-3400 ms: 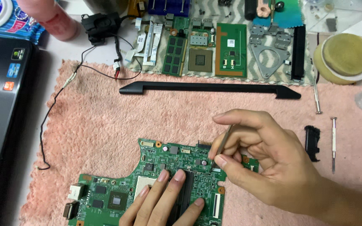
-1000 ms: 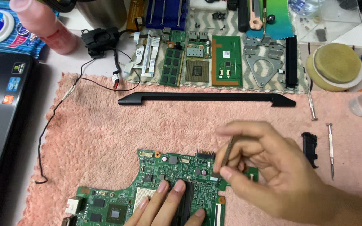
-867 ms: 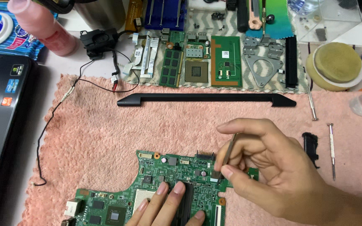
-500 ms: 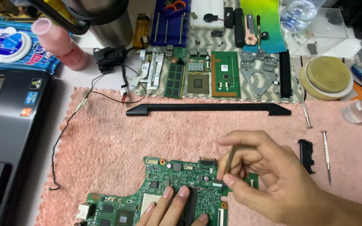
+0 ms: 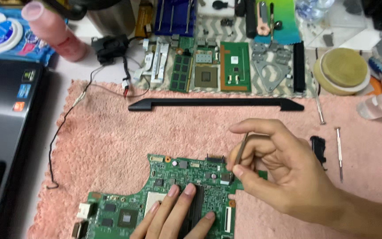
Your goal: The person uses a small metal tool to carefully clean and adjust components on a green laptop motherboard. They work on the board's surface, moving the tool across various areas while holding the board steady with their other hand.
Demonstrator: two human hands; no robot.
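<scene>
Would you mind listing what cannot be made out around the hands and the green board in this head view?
- Tool tip: the right hand pinches a thin tool; its fingers hide the end on the board.
- Board's lower part: cut off by the bottom edge.
- Slot under the left hand: covered by its fingers.
- Left palm and wrist: out of frame below.
- Small board parts: too small to identify.

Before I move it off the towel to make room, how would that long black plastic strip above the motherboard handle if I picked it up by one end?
The long black plastic strip looks thin and narrow for its length, so it is probably light and may flex or droop when held by one end. It lies flat on the pink towel, so it is unlikely to roll. Its smooth surface could be slightly slippery.
</scene>
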